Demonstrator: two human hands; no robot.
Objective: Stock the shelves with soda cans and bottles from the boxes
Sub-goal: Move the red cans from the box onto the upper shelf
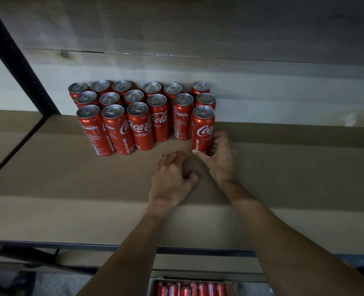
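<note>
Several red Coca-Cola cans (121,116) stand in rows on a cardboard-lined shelf (283,171), toward the back wall. My right hand (219,159) holds the base of the rightmost front can (202,129), which stands upright on the shelf with my thumb at its left and my fingers round its right side. My left hand (172,176) lies just left of it on the cardboard, fingers loosely curled, holding nothing. There is a gap in the front row between this can and the other front cans.
An open cardboard box (189,287) with more red cans sits below the shelf's front edge. A black metal upright (20,60) rises at the left. A pale wooden wall (262,60) backs the shelf. Bare cardboard stretches to the right.
</note>
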